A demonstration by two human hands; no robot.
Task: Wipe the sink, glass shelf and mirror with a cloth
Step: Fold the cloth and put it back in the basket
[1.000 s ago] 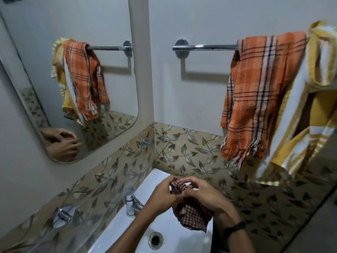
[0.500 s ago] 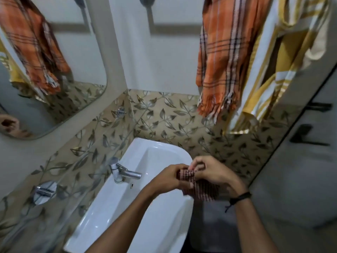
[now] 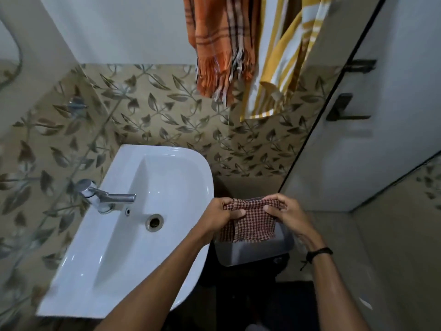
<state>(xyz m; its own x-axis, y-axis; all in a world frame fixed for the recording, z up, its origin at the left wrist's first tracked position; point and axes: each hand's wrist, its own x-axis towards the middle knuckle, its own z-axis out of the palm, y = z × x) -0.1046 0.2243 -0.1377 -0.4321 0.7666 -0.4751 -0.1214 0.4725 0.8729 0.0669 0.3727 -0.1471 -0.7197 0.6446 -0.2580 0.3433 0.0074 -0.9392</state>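
Two closed grips: left hand [image 3: 220, 212] and right hand [image 3: 290, 215] pinch the checked cloth [image 3: 253, 223] beside the sink [image 3: 207, 177] rim, perhaps over a bin [image 3: 253, 255].

An orange plaid towel [image 3: 219, 44] hangs just beside a yellow striped towel [image 3: 284, 56], over leaf-patterned wall tiles [image 3: 167, 111]. Below stands a grey bin [image 3: 253, 253]. A dark door handle [image 3: 343, 108] shows at right.

The sink [image 3: 181, 163] lies open from above; only the tap [image 3: 109, 196] juts over the basin from its wall-side rim. Between sink and door [image 3: 393, 151], the left hand [image 3: 220, 212] and right hand [image 3: 290, 215] grip the cloth [image 3: 253, 223] over a grey bin [image 3: 257, 253]. An orange towel [image 3: 214, 48] and a striped towel [image 3: 284, 68] hang higher up.
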